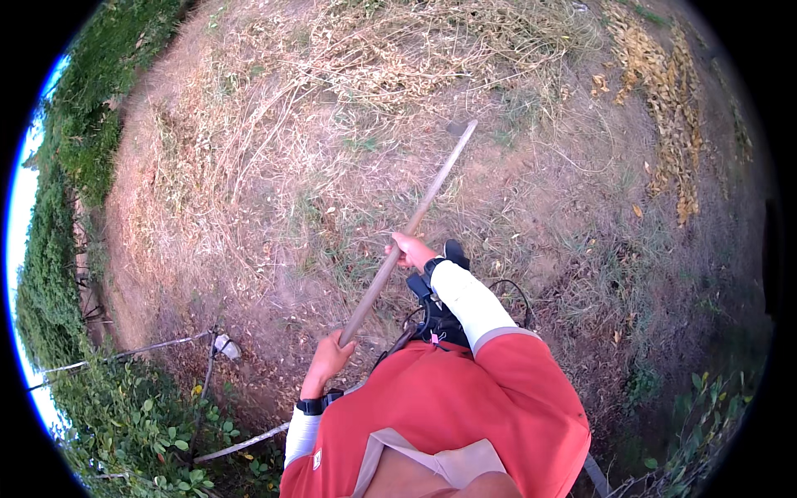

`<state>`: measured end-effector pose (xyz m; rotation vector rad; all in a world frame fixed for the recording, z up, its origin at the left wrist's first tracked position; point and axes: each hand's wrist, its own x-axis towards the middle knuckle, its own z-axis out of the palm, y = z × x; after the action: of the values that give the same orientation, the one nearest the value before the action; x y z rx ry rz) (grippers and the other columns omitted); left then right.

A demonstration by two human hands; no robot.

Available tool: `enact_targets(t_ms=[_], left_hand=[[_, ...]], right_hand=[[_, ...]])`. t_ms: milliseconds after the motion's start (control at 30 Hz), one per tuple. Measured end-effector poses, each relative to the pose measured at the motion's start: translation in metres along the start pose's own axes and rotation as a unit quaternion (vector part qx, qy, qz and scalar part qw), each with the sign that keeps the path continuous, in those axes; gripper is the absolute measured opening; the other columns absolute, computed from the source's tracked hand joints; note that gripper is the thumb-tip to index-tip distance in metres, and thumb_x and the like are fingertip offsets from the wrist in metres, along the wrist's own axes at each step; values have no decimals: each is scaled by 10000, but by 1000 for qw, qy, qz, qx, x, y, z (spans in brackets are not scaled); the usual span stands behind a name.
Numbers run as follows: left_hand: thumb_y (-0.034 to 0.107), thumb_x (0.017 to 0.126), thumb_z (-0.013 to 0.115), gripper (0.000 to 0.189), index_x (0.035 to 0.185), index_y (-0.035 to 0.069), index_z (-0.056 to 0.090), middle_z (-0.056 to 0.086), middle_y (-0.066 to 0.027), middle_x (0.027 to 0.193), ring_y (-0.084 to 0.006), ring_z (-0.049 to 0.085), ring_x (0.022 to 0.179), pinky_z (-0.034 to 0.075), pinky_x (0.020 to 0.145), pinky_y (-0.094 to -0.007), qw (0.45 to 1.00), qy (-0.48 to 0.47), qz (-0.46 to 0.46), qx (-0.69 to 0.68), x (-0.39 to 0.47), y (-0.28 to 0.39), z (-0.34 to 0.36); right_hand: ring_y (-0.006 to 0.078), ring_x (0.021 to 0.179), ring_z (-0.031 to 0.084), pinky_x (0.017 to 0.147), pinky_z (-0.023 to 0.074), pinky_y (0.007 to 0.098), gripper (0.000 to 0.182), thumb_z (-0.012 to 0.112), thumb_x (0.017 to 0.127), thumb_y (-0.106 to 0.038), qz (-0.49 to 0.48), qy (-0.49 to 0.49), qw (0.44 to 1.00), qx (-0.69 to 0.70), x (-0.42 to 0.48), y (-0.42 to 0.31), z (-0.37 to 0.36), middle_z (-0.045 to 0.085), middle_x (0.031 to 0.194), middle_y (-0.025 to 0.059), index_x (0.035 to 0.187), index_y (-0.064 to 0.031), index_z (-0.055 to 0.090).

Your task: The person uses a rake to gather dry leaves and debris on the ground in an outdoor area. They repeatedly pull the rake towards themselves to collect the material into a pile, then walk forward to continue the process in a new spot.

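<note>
A long wooden handle (429, 198) slants from lower left to upper right across the view, with a dark metal blade (457, 128) at its far end, resting at the dry grass; it looks like a hoe, though the blade is partly blurred. My left hand (333, 355) grips the near end of the handle, beside my red shirt. Farther up, around the middle, my right hand (411, 250) is closed on the same handle. Both wrists wear black bands over or next to white sleeves.
Dry cut stalks (398, 62) lie ahead on the ground. Yellow-brown leaves (675, 112) form a strip at the right. A thin pole fence (155, 344) with a pale stone-like lump (228, 347) and leafy bushes (143, 429) stand at lower left. A dark shoe (456, 252) shows below me.
</note>
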<state>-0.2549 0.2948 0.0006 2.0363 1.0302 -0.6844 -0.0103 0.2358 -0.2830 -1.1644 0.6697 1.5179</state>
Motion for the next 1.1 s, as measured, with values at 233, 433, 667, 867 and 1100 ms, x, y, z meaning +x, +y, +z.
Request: enact_targets(t_ms=[233, 433, 667, 867, 1100], left_hand=[[205, 805, 694, 252, 946, 3, 642, 549, -15, 629, -70, 487, 590, 413, 529, -279, 993, -11, -59, -97, -10, 42, -38], [219, 825, 696, 243, 932, 8, 637, 530, -6, 627, -76, 457, 579, 397, 524, -279, 993, 39, 1, -108, 44, 51, -6], [252, 863, 660, 261, 917, 3, 605, 513, -6, 629, -73, 429, 600, 386, 527, -276, 984, 12, 97, -148, 108, 109, 28], [280, 876, 636, 274, 874, 8, 602, 513, -8, 593, -86, 457, 523, 386, 480, -298, 987, -93, -85, -100, 40, 87, -11], [220, 882, 644, 210, 808, 30, 592, 464, 50, 550, -45, 406, 439, 271, 390, -219, 941, -82, -206, -257, -76, 114, -104]], right_hand=[[234, 607, 569, 614, 532, 420, 211, 485, 952, -246, 11, -57, 979, 195, -5, -31, 11, 545, 664, 53, 834, -72, 500], [226, 532, 502, 517, 487, 402, 198, 492, 912, -136, -96, -63, 969, 220, -17, -98, -20, 482, 613, 69, 731, -56, 472], [207, 534, 510, 512, 503, 406, 160, 524, 937, -213, -149, 12, 971, 188, -13, -185, -82, 494, 642, 56, 880, -70, 480], [228, 635, 605, 625, 558, 422, 245, 511, 954, -275, -34, 11, 991, 127, -3, -97, -56, 594, 774, 90, 1055, -61, 450], [263, 821, 670, 760, 528, 535, 279, 498, 942, -310, 115, -73, 991, 13, 37, -44, 16, 652, 887, 101, 1078, -67, 508]])
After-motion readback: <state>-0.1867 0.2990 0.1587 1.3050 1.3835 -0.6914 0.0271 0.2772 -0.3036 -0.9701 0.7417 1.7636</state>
